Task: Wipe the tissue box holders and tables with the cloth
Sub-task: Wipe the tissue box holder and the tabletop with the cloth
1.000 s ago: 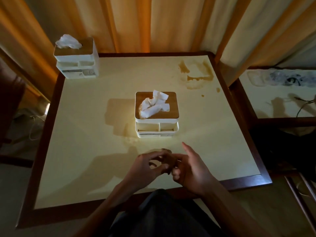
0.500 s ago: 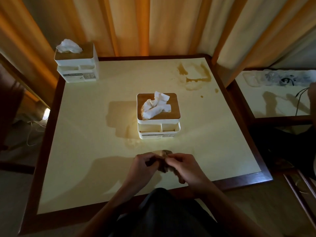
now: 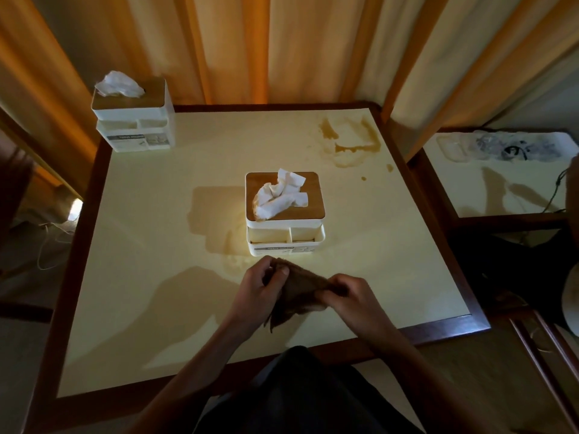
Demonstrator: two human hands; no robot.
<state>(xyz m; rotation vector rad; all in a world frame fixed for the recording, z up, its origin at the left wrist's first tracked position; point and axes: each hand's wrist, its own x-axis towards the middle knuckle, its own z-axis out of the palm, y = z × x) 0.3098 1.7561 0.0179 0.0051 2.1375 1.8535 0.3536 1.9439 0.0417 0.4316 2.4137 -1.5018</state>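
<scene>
Both hands (image 3: 300, 292) grip seemingly brown cloth (image 3: 297, 292).

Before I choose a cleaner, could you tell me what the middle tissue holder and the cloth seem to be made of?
Holder: body looks like smooth matte white plastic with moulded compartments; lid looks like light wood or wood veneer, being flat and brown. Cloth: soft brown fabric, perhaps microfibre, judging by its fuzzy surface and limp folds.

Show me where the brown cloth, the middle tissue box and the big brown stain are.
Cloth (image 3: 297, 292), head view: on the stretched fabric between the two hands.
Middle tissue box (image 3: 313, 195), head view: on its wooden lid, right of the tissue.
Stain (image 3: 351, 148), head view: on its dark lower streak.
</scene>
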